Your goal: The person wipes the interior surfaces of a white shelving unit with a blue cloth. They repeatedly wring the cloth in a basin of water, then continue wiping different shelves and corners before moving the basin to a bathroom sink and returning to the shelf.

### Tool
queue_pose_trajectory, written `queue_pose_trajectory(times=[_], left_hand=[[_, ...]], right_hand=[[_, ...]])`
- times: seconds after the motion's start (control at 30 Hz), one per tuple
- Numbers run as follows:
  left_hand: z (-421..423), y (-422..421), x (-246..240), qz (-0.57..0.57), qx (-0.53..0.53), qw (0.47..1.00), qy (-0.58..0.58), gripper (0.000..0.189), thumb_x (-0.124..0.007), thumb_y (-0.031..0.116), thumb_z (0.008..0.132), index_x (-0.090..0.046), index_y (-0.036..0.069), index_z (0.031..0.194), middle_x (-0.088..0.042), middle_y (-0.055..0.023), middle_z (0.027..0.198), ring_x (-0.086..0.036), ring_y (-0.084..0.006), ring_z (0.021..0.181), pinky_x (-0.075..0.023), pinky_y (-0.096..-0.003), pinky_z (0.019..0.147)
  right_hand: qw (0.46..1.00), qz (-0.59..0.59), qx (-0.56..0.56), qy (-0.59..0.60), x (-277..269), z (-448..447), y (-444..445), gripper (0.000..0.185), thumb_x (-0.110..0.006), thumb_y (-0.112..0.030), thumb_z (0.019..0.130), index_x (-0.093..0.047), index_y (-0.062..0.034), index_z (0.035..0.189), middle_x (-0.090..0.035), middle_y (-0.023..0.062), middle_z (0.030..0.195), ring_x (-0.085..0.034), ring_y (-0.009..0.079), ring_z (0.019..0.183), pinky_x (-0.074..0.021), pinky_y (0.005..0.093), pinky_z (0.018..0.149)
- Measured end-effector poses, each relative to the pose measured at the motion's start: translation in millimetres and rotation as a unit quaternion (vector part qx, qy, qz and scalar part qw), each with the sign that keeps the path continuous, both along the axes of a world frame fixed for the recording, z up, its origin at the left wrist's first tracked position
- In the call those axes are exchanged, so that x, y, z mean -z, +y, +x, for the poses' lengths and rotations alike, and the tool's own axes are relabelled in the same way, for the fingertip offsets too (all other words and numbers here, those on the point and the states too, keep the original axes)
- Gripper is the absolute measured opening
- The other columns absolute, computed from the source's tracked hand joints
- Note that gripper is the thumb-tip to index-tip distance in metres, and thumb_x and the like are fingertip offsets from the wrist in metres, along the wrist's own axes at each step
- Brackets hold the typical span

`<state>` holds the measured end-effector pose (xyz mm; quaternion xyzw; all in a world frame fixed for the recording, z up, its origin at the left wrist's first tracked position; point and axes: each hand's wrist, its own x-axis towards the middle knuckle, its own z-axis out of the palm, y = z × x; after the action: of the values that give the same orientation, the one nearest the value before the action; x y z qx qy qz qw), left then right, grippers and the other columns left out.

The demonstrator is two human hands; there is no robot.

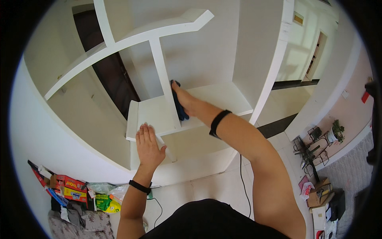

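Observation:
My right hand (pixel 184 100) presses a dark blue cloth (pixel 179 108) against the right side of a white upright divider (pixel 165 74) in a built-in shelf unit. The cloth reaches down close to the shelf board (pixel 209 92). My left hand (pixel 148 147) lies flat with its palm down at the front edge of the lower shelf board (pixel 152 115), left of the divider, and holds nothing. Both forearms wear black bands. Part of the cloth is hidden under my right hand.
A curved white shelf (pixel 125 41) spans above my hands. Boxes and bags (pixel 80 191) are piled at the lower left beside a patterned cushion (pixel 80 222). Black cables (pixel 244 179) run over the floor. At the right stand a plant rack (pixel 310 151) and a potted plant (pixel 337 131).

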<state>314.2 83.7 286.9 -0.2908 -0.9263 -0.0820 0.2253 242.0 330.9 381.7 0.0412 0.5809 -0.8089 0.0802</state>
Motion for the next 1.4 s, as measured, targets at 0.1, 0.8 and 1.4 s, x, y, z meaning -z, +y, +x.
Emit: queue_pose_trajectory(times=[0.1, 0.8, 1.4], left_hand=[[-0.4, 0.6, 0.4, -0.001, -0.004, 1.000, -0.001, 0.110, -0.093, 0.031, 0.074, -0.035, -0.009, 0.158, -0.038, -0.0311, 0.165, -0.033, -0.0465, 0.156, -0.0224, -0.0567, 0.130], [-3.9, -2.8, 6.0, -0.005, -0.005, 1.000, -0.012, 0.106, -0.090, 0.033, 0.078, -0.035, -0.009, 0.159, -0.036, -0.0295, 0.168, -0.030, -0.0447, 0.158, -0.0205, -0.0549, 0.132], [-2.8, -4.8, 2.2, 0.028, 0.018, 0.999, 0.002, 0.105, -0.092, 0.025, 0.076, -0.036, -0.007, 0.159, -0.038, -0.0293, 0.166, -0.033, -0.0451, 0.156, -0.0236, -0.0555, 0.130]], right_hand=[[0.998, -0.041, 0.030, 0.039, 11.7, 27.1, -14.9, 0.069, -0.034, -0.058, 0.116, -0.041, -0.0086, 0.164, -0.052, 0.0118, 0.162, -0.052, 0.0213, 0.144, -0.0414, 0.0375, 0.121], [0.975, 0.111, 0.175, 0.075, 25.2, 57.4, -28.9, 0.053, -0.040, -0.036, 0.116, -0.050, -0.0069, 0.158, -0.063, 0.0128, 0.146, -0.061, 0.0248, 0.130, -0.0508, 0.0394, 0.110], [0.381, 0.617, 0.601, 0.335, -64.6, 154.6, 170.4, 0.062, -0.060, -0.017, 0.108, -0.040, 0.0084, 0.160, -0.041, 0.0307, 0.164, -0.036, 0.0506, 0.154, -0.0293, 0.0537, 0.127]])
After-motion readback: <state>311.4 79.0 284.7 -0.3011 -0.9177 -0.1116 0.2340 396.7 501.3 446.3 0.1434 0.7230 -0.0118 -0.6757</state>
